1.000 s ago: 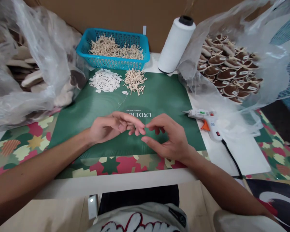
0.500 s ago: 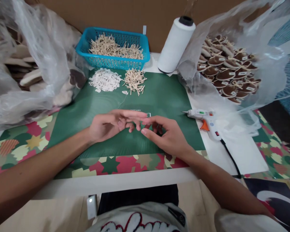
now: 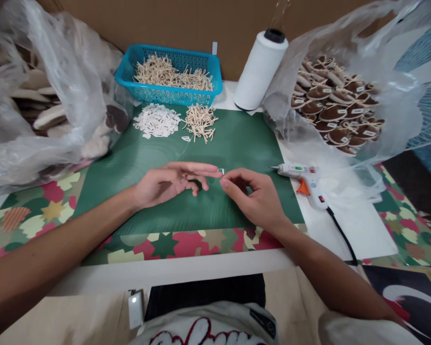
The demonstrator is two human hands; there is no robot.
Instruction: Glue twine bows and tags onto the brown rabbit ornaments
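Observation:
Over the green mat (image 3: 136, 191), my left hand (image 3: 172, 179) is held with its index and middle fingers stretched out to the right and the others loosely bent. I see nothing in it. My right hand (image 3: 255, 196) meets these fingertips, its thumb and index finger pinched together at the end of the left middle finger. Whatever may lie in that pinch is too small to make out. Just beyond the fingertips a small white mark shows on the mat. Farther back lie a heap of white labels (image 3: 158, 120) and a small pile of cream cord bows (image 3: 200, 122).
A blue basket (image 3: 168, 98) holds more cord bows. Beside it stands a white thread cone (image 3: 260, 72). A glue gun (image 3: 307, 179) lies at right, its cable (image 3: 343, 235) running over the table edge. Plastic bags hold brown labelled slipper-shaped pieces (image 3: 334, 110) and fluffy pieces (image 3: 50, 117).
My right thumb and index finger have drawn together into a pinch, and the right hand has shifted slightly right along the left fingertips. The left hand has stayed almost still.

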